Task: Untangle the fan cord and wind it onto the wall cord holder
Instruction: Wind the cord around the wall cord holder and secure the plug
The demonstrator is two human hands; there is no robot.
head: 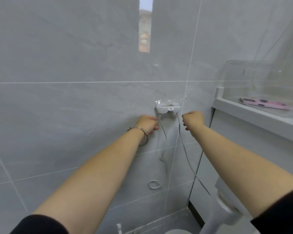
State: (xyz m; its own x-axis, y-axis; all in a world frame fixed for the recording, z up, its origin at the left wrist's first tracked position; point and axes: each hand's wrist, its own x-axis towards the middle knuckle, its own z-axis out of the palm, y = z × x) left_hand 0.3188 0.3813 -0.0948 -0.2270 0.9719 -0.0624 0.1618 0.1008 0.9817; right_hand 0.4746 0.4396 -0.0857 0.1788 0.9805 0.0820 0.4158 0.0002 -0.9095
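A white wall cord holder (168,109) is stuck on the grey tiled wall. The white fan cord (184,149) is draped over it. One strand drops from the holder's left end and ends in a small loop (154,184) low on the wall. The other strand runs from the right end down to the white fan (227,210) at the lower right. My left hand (147,123), a bangle on its wrist, has its fingertips closed on the left strand just below the holder. My right hand (193,119) is curled right beside the right strand; its fingers are hidden.
A white cabinet (208,149) stands against the wall on the right. Its shelf edge (254,114) sticks out at hand height, and a pink phone case (265,103) lies on it under clear plastic. A narrow window slit (145,26) sits high up.
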